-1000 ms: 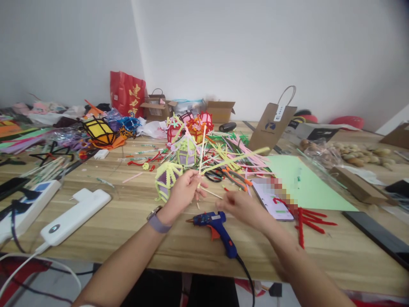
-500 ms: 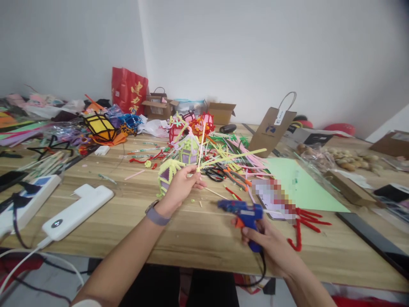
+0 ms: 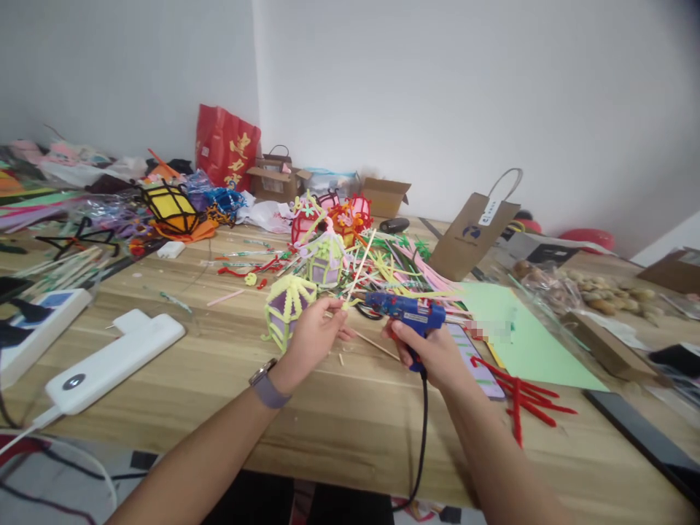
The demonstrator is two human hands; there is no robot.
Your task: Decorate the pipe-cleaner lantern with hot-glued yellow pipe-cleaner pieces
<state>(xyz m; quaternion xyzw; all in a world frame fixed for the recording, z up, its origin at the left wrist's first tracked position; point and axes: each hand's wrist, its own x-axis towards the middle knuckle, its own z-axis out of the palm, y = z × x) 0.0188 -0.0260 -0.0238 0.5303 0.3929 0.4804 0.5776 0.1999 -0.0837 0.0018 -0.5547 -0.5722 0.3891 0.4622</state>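
My left hand [image 3: 318, 329] pinches a thin pale stick [image 3: 361, 266] that stands tilted up, with a bit of yellow pipe cleaner at its lower end. My right hand [image 3: 424, 344] is wrapped round the handle of a blue glue gun [image 3: 410, 312]. The gun's nozzle points left and is right beside the fingertips of my left hand; whether it touches the stick cannot be made out. A yellow-green and purple lantern [image 3: 287, 306] lies just left of my left hand, and a similar lantern [image 3: 324, 261] stands behind it.
Behind the hands lie loose pipe cleaners [image 3: 418, 270] and red lanterns [image 3: 358, 215]. A phone [image 3: 475, 364], green sheet [image 3: 536, 339] and paper bag [image 3: 473, 233] are on the right. A white charger [image 3: 117, 357] and power strip [image 3: 47, 332] lie at left.
My right hand has raised the glue gun and brought it up to my left hand's fingertips. The stick in my left hand leans more to the right.
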